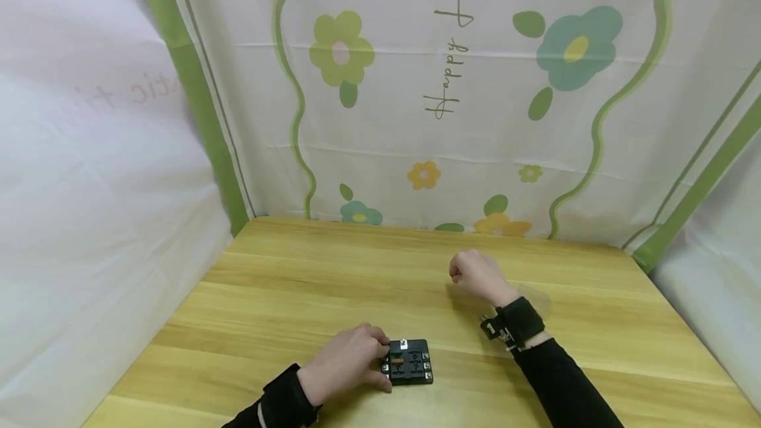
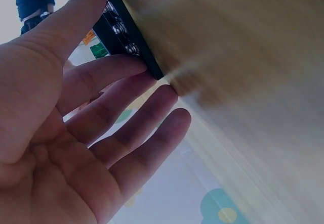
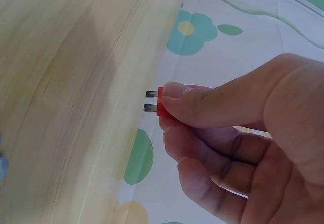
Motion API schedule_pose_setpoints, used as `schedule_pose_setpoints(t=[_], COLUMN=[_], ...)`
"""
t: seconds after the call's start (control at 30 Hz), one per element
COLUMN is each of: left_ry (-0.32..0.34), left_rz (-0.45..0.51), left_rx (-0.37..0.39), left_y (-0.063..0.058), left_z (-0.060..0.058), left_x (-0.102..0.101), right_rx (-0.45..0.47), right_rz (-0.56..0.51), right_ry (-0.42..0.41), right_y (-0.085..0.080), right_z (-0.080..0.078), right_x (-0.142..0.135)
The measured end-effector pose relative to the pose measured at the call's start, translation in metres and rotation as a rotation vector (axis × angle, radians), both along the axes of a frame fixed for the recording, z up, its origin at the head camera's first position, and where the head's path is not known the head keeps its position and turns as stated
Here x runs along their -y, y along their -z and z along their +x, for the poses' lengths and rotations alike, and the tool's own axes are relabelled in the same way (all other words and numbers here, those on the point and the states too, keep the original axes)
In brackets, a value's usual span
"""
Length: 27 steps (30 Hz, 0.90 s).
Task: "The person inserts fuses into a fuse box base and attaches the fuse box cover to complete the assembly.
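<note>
A black fuse block lies on the wooden table, with metal screw terminals along its sides and one at its far edge. My left hand grips its left side between thumb and fingers. In the left wrist view the block shows its terminals at the thumb and index finger, and an orange and a green fuse stick out of it. My right hand is raised farther back and to the right. In the right wrist view it pinches a red blade fuse between thumb and index finger, its two metal prongs exposed.
A clear, see-through piece lies on the table behind the right wrist. White cloth printed with flowers hangs at the table's far edge, and white cloth closes off the left side. Both wrists wear black straps.
</note>
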<state>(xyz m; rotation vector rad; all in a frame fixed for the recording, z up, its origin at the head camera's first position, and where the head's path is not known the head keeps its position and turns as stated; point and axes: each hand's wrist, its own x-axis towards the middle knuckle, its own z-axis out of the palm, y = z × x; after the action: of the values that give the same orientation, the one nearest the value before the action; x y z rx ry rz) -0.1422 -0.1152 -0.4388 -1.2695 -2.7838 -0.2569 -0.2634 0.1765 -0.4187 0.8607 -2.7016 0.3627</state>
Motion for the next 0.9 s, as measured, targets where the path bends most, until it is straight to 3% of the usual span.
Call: schedule_pose_setpoints(t=[0.9], left_ry=[0.0], left_rz=[-0.007], left_rx=[-0.002], left_y=[0.0003], left_z=[-0.0006], left_x=[-0.0001], right_rx=[0.016], right_rz=[-0.042], right_ry=[0.022], right_y=[-0.0032], right_z=[0.0007], right_x=[-0.0032])
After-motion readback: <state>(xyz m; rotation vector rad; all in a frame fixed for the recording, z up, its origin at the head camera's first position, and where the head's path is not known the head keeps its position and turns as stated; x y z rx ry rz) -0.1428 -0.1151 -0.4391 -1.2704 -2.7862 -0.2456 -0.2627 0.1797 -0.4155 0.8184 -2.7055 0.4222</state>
